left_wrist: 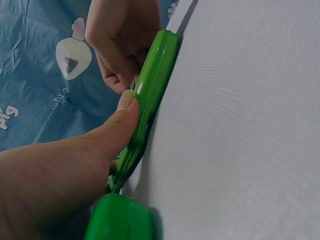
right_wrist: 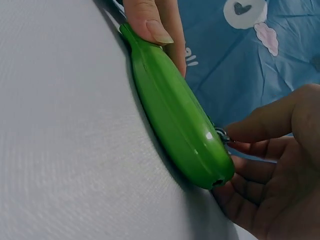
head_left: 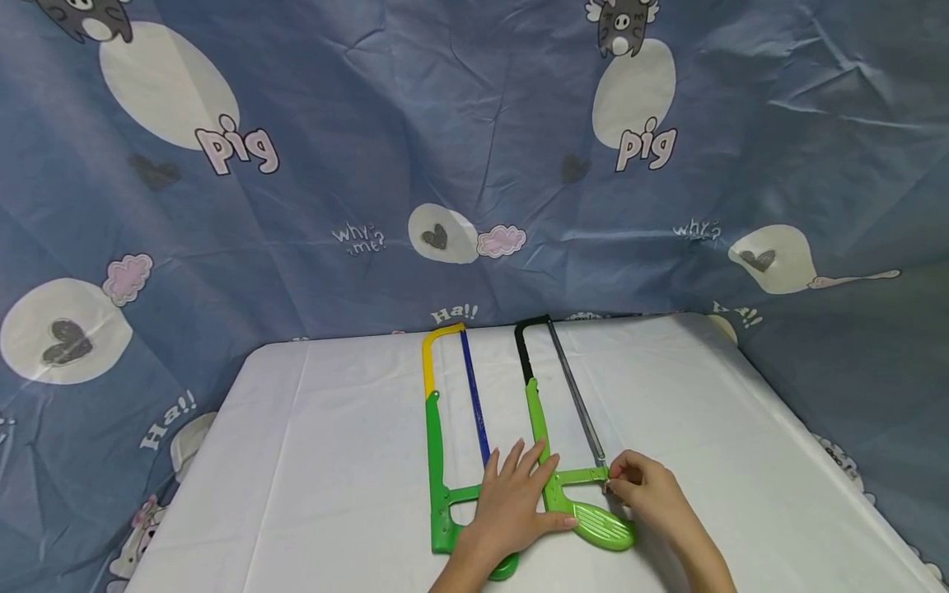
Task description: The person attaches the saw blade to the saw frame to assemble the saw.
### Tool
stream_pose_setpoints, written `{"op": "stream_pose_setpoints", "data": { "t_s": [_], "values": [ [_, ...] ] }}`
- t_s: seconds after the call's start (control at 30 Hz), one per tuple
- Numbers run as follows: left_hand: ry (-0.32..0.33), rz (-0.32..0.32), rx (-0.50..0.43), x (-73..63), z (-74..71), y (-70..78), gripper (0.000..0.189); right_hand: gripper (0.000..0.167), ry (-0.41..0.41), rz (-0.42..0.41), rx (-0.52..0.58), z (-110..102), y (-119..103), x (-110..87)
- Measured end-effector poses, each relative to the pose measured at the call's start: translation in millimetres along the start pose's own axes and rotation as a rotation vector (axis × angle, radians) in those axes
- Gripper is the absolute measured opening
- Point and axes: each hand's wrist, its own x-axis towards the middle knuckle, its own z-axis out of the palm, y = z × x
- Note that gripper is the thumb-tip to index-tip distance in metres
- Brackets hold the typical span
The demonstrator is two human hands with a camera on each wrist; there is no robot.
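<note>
Two hacksaws lie side by side on the white-covered table. The right one has a light green handle and frame [head_left: 604,527], a black front bow and a grey blade [head_left: 577,391]. My left hand [head_left: 513,506] presses on its frame with fingers spread, the thumb resting on the handle [left_wrist: 156,70]. My right hand [head_left: 652,494] pinches the small metal wing nut [right_wrist: 222,135] at the blade's near end, beside the handle. The dark green and yellow hacksaw [head_left: 436,445], with a blue blade [head_left: 475,395], lies to the left, partly covered by my left hand and wrist.
A white cloth [head_left: 334,478] covers the table under both saws. Behind and at the sides hangs a blue printed curtain [head_left: 474,165], which meets the table's far edge near the saws' front ends.
</note>
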Motion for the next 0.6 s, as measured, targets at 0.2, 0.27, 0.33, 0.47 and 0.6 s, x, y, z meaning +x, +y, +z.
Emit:
{"op": "stream_pose_setpoints", "data": {
  "t_s": [0.2,0.27,0.33,0.47,0.6],
  "values": [
    [0.001,0.003,-0.002,0.4,0.0,-0.4,0.086,0.006,-0.009,0.018,0.078,0.1,1.2,1.1],
    [0.001,0.002,-0.002,0.2,0.0,-0.3,0.086,0.006,-0.014,0.014,0.096,0.2,1.6,1.2],
    [0.004,0.001,0.0,-0.2,0.0,-0.1,0.086,0.006,-0.018,0.009,0.113,0.5,2.1,1.5],
    [0.009,0.003,0.005,-0.6,0.3,0.1,0.086,0.01,-0.026,0.008,0.133,1.7,3.8,2.7],
    [0.004,0.002,-0.004,-0.3,1.0,0.0,0.085,0.016,-0.013,0.018,0.116,3.1,5.3,3.9]
  ]
}}
